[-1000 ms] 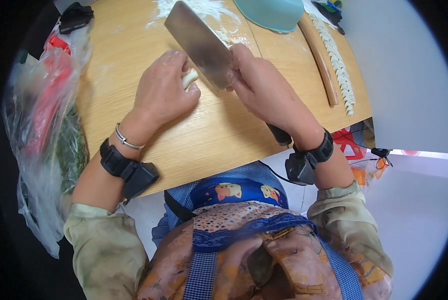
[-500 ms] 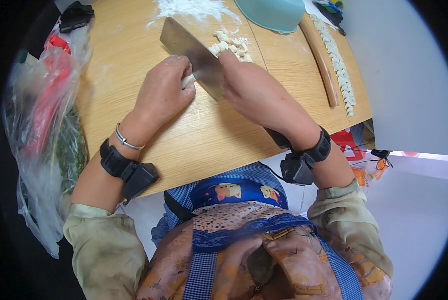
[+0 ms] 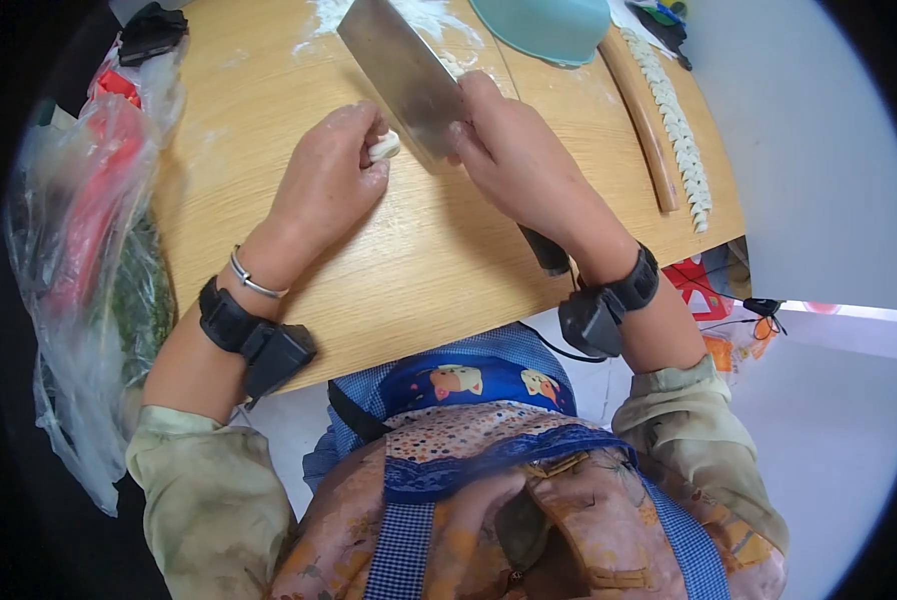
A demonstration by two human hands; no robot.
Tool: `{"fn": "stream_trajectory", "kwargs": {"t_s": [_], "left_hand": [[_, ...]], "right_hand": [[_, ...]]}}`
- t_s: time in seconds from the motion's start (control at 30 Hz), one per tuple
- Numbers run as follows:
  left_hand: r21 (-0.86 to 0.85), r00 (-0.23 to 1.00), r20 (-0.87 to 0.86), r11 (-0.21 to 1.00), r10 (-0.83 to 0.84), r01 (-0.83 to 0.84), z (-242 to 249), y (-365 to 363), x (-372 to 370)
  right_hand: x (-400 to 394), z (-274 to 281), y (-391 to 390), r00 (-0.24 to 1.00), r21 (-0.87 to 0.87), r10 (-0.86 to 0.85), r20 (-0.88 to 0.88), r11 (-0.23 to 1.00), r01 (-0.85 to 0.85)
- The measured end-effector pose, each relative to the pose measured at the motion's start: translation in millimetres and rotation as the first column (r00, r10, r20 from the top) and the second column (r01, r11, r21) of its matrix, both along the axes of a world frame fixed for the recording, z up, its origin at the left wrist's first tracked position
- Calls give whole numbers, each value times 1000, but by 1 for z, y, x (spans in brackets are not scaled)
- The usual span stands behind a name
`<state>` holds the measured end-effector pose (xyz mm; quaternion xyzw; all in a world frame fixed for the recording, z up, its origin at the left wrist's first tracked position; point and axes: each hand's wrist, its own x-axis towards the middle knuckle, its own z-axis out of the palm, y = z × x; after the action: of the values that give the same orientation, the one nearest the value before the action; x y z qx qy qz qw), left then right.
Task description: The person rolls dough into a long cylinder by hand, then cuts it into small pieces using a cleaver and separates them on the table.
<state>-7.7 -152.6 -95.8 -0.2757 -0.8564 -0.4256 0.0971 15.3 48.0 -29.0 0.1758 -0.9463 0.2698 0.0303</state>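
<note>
My left hand (image 3: 333, 165) is closed round a piece of white dough (image 3: 384, 147), whose end shows between thumb and fingers above the wooden table (image 3: 368, 300). My right hand (image 3: 503, 155) grips a cleaver (image 3: 403, 80); its broad blade is raised and tilted, a short way right of the dough. The black handle end sticks out below my right wrist. Cut dough pieces (image 3: 452, 65) lie behind the blade and are mostly hidden by it.
White flour (image 3: 388, 14) is spread at the far side. A teal bowl (image 3: 543, 30), a wooden rolling pin (image 3: 640, 125) and a long row of dough pieces (image 3: 676, 130) lie at the right. Plastic bags (image 3: 98, 230) hang over the left edge.
The cleaver has lifted and moved away from the dough, now covering most of the cut pieces. My right hand has shifted with it, while my left hand has hardly moved.
</note>
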Motion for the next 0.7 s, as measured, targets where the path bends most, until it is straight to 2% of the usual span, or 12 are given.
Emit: {"fn": "stream_trajectory", "kwargs": {"t_s": [0.07, 0.13, 0.27, 0.43, 0.53, 0.7], "left_hand": [[-23, 999, 38, 1000, 6, -5, -1, -1, -1], [-27, 1000, 28, 1000, 0, 1, -2, -2, -2], [-50, 1000, 25, 999, 0, 2, 0, -3, -1], [-50, 1000, 8, 999, -4, 4, -1, -2, -2], [-52, 1000, -4, 999, -2, 1, 0, -2, -2], [-44, 1000, -28, 999, -1, 0, -1, -2, -3]], "right_hand": [[11, 6, 3, 1000, 0, 5, 13, 1000, -5], [20, 10, 5, 995, 55, -1, 102, 998, -5], [27, 9, 5, 996, 39, 58, 60, 997, -61], [27, 9, 2, 993, 124, 48, 109, 990, -61], [20, 6, 0, 992, 87, 100, 82, 990, -108], [5, 7, -18, 992, 135, 60, 114, 988, -75]]}}
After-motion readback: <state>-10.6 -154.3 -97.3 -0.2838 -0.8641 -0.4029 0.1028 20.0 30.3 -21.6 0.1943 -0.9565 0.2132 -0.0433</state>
